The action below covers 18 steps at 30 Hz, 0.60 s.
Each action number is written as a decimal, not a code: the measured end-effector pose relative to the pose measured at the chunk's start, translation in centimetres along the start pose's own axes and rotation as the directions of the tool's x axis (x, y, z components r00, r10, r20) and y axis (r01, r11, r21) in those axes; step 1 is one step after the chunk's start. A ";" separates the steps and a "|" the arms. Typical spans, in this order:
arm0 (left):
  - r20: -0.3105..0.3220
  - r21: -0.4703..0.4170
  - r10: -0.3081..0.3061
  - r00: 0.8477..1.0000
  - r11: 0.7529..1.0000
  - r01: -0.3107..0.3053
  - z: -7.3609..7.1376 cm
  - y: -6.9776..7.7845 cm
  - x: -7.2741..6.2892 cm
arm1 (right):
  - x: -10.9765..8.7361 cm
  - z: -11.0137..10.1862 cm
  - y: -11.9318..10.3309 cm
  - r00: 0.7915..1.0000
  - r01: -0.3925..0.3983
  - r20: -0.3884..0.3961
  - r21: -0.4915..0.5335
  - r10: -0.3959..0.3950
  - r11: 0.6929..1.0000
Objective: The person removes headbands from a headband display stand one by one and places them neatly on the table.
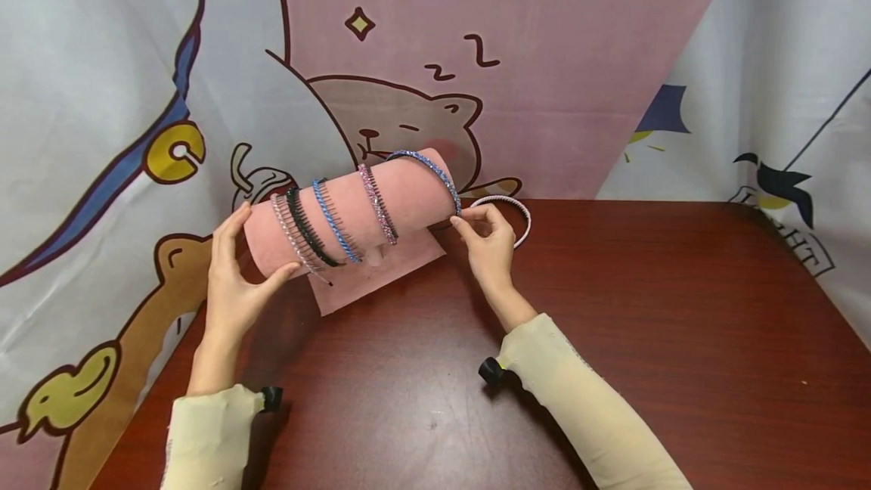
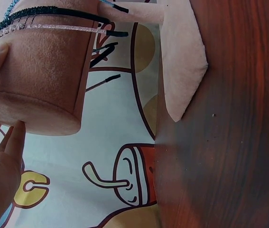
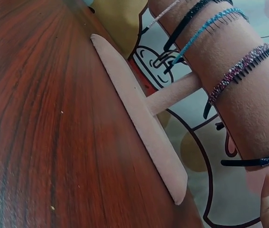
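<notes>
A pink plush headband stand (image 1: 416, 204) has a thick horizontal roll on a short post above a flat base (image 1: 401, 272). My left hand (image 1: 234, 289) grips the roll's left end, thumb in front and fingers at the end face. At the right end, my right hand (image 1: 491, 252) pinches a glittery blue headband (image 1: 437, 169) that lies slanted over the roll. Further left along it sit a pink sparkly headband (image 1: 376, 203), a light blue headband (image 1: 331, 219), a black toothed headband (image 1: 304, 225) and a clear beaded headband (image 1: 289, 227). In the left wrist view, the left fingers (image 2: 15, 137) touch the end face.
A white headband (image 1: 524, 221) lies on the dark red wooden table (image 1: 646, 324), behind my right hand. A cartoon-printed cloth (image 1: 565, 59) hangs close behind the stand and along both sides.
</notes>
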<state>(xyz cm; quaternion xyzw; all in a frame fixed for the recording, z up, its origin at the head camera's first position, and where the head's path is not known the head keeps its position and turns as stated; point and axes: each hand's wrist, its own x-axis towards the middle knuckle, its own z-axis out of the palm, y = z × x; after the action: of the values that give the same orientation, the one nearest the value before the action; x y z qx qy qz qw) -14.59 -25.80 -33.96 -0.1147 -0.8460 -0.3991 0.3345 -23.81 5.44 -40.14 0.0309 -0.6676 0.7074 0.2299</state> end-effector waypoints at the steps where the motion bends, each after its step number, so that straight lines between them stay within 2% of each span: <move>1: 0.000 0.000 0.001 1.000 1.000 -0.001 0.0 0.0 0.0 | 0.1 -0.1 0.0 1.000 0.000 -0.003 0.002 0.000 1.000; 8: -0.002 -0.006 0.007 1.000 1.000 -0.007 0.0 0.0 0.0 | 0.5 -0.5 0.3 1.000 0.005 -0.015 0.000 -0.005 1.000; 18: -0.001 -0.009 0.002 1.000 1.000 -0.002 0.1 0.1 0.1 | 1.4 -1.3 0.4 0.996 -0.063 -0.054 0.098 0.069 0.993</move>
<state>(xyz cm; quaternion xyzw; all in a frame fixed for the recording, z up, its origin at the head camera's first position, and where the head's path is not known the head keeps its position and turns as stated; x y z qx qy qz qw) -14.64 -25.68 -33.88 -0.1170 -0.8439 -0.4027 0.3347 -24.87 7.11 -40.16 -0.0003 -0.6267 0.7465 0.2235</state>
